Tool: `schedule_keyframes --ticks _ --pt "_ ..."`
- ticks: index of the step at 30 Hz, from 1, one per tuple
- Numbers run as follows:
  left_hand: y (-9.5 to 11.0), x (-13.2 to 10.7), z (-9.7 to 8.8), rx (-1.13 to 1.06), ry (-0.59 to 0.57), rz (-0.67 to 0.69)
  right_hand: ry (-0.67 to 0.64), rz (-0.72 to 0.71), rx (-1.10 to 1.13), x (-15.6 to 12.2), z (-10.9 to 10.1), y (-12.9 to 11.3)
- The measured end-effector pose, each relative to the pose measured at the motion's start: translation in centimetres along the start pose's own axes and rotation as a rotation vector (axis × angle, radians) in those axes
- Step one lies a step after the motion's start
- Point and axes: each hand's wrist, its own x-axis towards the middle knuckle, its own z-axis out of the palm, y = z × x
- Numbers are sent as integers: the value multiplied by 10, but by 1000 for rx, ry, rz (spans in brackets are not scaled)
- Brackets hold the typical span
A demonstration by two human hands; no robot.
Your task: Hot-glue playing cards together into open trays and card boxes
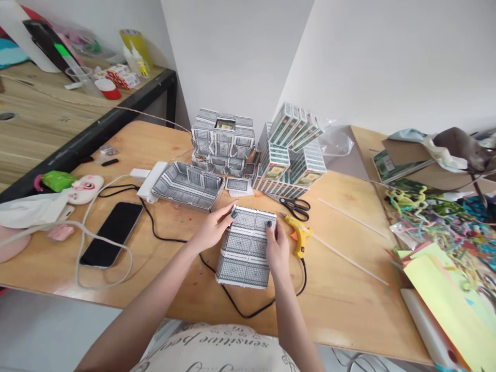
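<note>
A grey-patterned panel made of joined card boxes lies flat on the wooden table in front of me. My left hand pinches its upper left corner, thumb and fingers closed on the edge. My right hand grips its right edge, fingers pressed on the top surface. A yellow glue gun lies just right of my right hand, its black cable running under the panel.
A tray built of the same cards sits behind the panel, with a card-box structure and stacked card packs further back. Scissors, a black phone, white glue sticks and coloured paper lie around.
</note>
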Motion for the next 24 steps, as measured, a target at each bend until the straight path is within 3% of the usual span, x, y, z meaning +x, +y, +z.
schedule_keyframes --ticks 3,7,11,16,19,24 --pt "-6 14 0 105 -36 -17 115 -284 -247 1 5 1" --pt "-9 36 5 190 -107 -12 11 -484 -493 5 6 7" --pt "-10 43 12 178 -71 18 82 -481 -586 9 5 13" --pt "-8 18 21 399 69 -94 162 -450 -598 8 6 14" --pt "-7 5 31 393 72 -51 195 -421 -593 6 9 14" --pt "-5 12 40 377 151 -26 270 -374 -537 0 16 14"
